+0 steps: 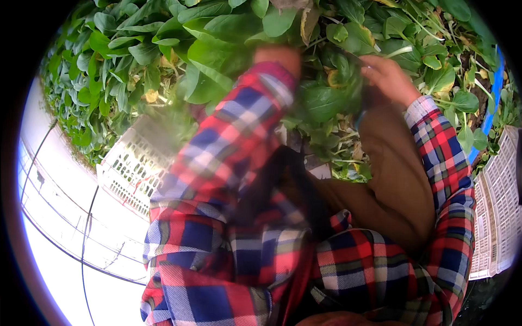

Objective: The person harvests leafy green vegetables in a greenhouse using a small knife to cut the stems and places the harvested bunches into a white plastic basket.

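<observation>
My left hand point(278, 55) reaches into a dense bed of leafy greens point(222, 51); only the blurred wrist shows, and leaves hide the fingers. Farther right, my right hand point(387, 77) is beside my raised knee with its fingers bent together. A thin dark edge near those fingertips is too unclear to name. Between the two hands lies a broad green leaf point(324, 104), with yellowing leaves around it. Cut stems and loose leaves point(346, 153) cover the ground below.
A white perforated plastic crate point(132, 171) stands left of my left arm. Another pale plastic crate point(495, 208) is at the far right. A blue strip point(492, 104) runs along the bed's right side. Thin dark hoops point(87, 228) cross the bright white sheet at left.
</observation>
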{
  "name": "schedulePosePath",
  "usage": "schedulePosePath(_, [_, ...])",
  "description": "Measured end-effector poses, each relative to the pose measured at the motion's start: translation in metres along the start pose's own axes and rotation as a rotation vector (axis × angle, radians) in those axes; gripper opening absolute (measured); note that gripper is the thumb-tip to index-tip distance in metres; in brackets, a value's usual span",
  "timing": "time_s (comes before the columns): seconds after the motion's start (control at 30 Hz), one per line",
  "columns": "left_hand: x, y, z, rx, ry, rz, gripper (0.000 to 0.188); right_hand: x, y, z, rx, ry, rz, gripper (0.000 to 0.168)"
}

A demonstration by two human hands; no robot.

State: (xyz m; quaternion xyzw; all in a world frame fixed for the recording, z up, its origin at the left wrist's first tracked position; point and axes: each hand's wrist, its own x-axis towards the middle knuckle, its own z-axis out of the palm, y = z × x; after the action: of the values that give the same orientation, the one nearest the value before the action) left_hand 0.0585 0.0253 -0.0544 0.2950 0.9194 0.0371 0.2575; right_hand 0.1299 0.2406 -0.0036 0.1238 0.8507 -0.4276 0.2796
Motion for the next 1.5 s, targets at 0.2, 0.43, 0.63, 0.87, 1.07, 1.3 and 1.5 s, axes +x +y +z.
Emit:
schedulePosePath(0.2, [0.004, -0.02, 0.01, -0.087, 0.242, 0.02, 0.035, 0.04, 0.013, 0.047, -0.311, 0.067, -0.165, 0.033])
schedulePosePath(0.43, [-0.022, -0.03, -0.004, -0.191, 0.056, -0.006, 0.036, 0.04, 0.017, 0.064, -0.028, 0.011, -0.088, 0.032])
schedulePosePath(0.63, [-0.03, -0.042, 0.01, -0.355, 0.555, 0.108, 0.033, 0.047, 0.021, 0.085, 0.027, 0.05, -0.073, 0.032])
schedulePosePath(0.87, [-0.015, -0.058, 0.0, -0.265, 0.018, 0.041, 0.029, 0.062, 0.025, 0.087, -0.113, -0.064, -0.101, 0.036])
schedulePosePath(1.07, [0.005, -0.088, 0.019, -0.276, -0.233, -0.141, 0.044, 0.044, 0.008, 0.09, 0.268, 0.004, -0.066, 0.036])
schedulePosePath(1.3, [0.008, -0.082, 0.046, -0.166, -0.461, -0.018, 0.044, 0.046, 0.01, 0.091, 0.191, 0.05, -0.129, 0.037])
schedulePosePath(1.5, [-0.013, -0.09, 0.08, -0.308, -0.204, -0.017, 0.042, 0.048, -0.006, 0.088, 0.503, -0.067, 0.15, 0.034])
